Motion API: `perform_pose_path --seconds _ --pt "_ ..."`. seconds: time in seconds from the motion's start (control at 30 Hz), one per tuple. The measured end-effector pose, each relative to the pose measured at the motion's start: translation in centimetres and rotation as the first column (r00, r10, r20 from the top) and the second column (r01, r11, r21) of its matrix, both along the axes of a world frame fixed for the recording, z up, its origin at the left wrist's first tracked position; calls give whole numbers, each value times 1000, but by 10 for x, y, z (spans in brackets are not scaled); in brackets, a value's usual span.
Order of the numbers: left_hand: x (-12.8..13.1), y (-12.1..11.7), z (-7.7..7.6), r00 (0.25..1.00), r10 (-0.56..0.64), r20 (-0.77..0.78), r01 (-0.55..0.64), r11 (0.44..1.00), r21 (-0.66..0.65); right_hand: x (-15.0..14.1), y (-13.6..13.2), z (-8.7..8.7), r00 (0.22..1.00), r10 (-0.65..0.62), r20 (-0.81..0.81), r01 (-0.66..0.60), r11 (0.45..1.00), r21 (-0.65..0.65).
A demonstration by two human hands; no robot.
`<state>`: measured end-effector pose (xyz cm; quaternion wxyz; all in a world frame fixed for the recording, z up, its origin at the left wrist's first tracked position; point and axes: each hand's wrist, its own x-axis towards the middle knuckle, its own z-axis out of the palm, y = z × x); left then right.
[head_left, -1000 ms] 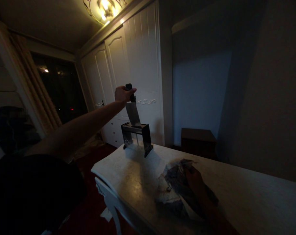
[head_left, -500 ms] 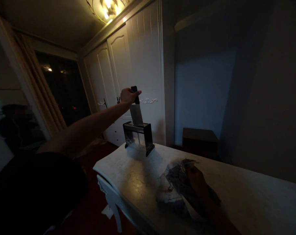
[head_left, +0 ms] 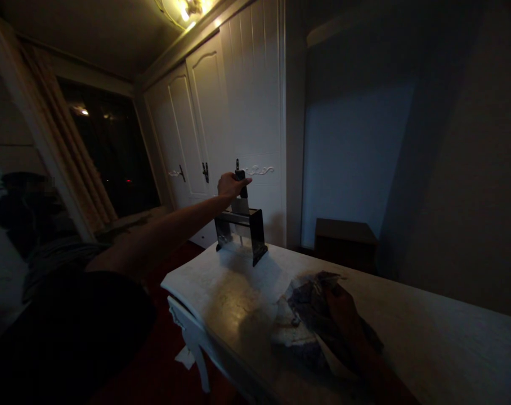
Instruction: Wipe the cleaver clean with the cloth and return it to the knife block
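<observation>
My left hand (head_left: 230, 184) reaches far out and grips the black handle of a knife (head_left: 241, 190). Its wide blade is sunk almost fully into a dark knife stand (head_left: 242, 235) at the table's far corner. My right hand (head_left: 342, 312) rests in shadow on a crumpled grey cloth (head_left: 306, 323) lying on the tabletop, fingers curled onto it. The room is dim, so the right hand's grip is hard to read.
A pale table (head_left: 428, 343) runs from the middle to the lower right, its corner edge at left. White wardrobe doors (head_left: 222, 124) stand behind it. A low dark cabinet (head_left: 344, 239) sits by the wall. A dark window with curtains (head_left: 99, 157) is at left.
My left hand has lowered the knife, so the blade that stood well above the stand now sits deep inside it. The right hand stayed on the cloth.
</observation>
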<state>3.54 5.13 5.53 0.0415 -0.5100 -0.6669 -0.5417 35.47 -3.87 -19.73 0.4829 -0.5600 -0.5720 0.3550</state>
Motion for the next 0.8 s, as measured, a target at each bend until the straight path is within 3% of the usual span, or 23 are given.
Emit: perform_pose_path --seconds 0.3,0.8 --pt "-2 6 -40 998 15 -61 -21 996 -91 2 3 -5 999 -6 42 5 1000 22" --pt "-6 7 -58 997 -1 -77 -10 990 -142 3 -2 4 1000 14 16 -14 1000 -5"
